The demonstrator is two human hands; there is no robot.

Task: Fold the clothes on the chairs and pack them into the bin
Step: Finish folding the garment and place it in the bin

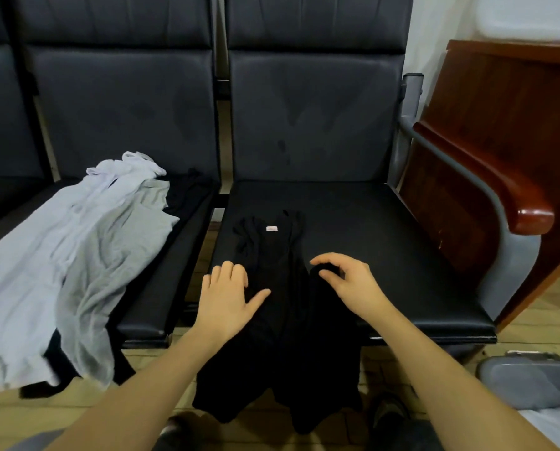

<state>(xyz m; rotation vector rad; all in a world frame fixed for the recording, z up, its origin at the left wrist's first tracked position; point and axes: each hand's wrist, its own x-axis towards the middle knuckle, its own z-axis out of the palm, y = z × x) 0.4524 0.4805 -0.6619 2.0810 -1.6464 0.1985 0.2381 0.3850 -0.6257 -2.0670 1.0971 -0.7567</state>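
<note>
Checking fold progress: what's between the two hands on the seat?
Head view: only black garment lies between the left hand and right hand, its label farther up.

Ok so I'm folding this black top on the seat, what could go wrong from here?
1. Much of the black garment hangs over the seat's front edge toward the floor, so it could slide off or drag.
2. Your left hand only presses flat while the right hand pinches a fold; pulling may skew it.
3. Black cloth on a black seat hides the edges, so the folds may come out uneven.
</note>
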